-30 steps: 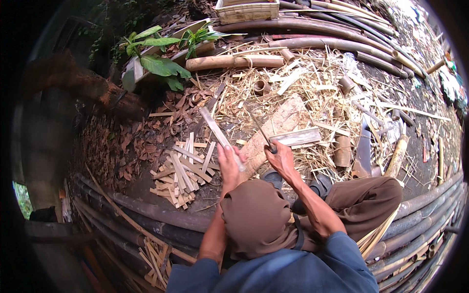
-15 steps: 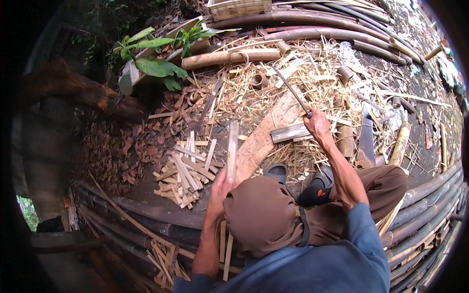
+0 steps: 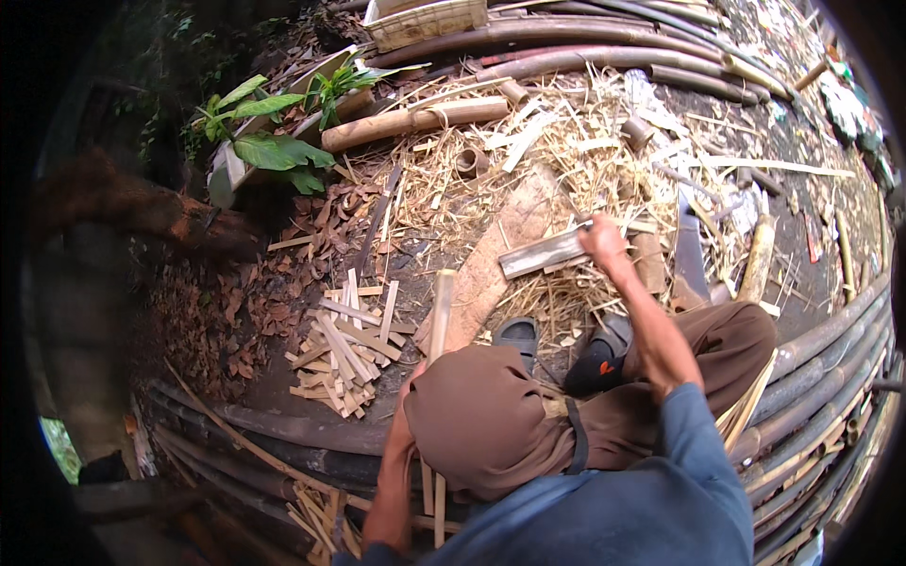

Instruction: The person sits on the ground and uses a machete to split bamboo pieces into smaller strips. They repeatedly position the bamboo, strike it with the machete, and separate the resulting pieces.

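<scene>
Strip of pale, narrow, straight-sided bamboo (image 3: 441, 311) points away from the person, its far end tipped slightly to the right and its near end dropping out of sight behind the raised knee in brown cloth (image 3: 481, 415). The left hand (image 3: 409, 387) is much the nearer to it: it seems closed around the hidden end, though the knee covers most of the fingers.

The right hand (image 3: 604, 241) is well apart, off to the right and farther forward, so the strip lies to its left and nearer the body. Its fingers are curled in narrow, but I cannot tell what they enclose. It is at the right end of a weathered, grey-white split length of bamboo (image 3: 545, 253); whether they touch is unclear. That piece slants from lower left to upper right, crosswise to the strip.

Between the hands runs a flat, light-brown wooden plank (image 3: 486, 269), slanting up to the right; the strip overlaps its left edge in this view. Left of the strip, a loose heap of short, pale cut slats (image 3: 344, 349) lies on the dark earth. Straw-coloured shavings (image 3: 552, 302) spread beneath the grey-white length.
</scene>
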Available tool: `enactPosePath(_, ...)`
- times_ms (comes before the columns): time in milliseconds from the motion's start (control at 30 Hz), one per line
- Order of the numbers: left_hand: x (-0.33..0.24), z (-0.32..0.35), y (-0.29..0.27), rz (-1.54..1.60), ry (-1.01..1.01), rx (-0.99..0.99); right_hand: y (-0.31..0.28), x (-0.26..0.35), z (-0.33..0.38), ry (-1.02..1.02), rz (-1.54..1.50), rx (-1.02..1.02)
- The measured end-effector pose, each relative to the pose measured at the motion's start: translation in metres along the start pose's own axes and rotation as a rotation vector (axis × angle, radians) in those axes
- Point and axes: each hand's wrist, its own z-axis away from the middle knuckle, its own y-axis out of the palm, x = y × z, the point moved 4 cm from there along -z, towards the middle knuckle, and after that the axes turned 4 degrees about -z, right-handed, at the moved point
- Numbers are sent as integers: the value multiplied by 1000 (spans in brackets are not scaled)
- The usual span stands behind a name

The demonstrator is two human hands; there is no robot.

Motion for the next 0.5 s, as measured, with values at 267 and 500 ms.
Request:
enactPosePath(267, -9, -75, 17, 72, 519, -98, 178, -31, 131, 148, -206, 434)
enactPosePath(500, -7, -109, 9, 151, 391, -161, 120, -36, 100, 122, -443, -25)
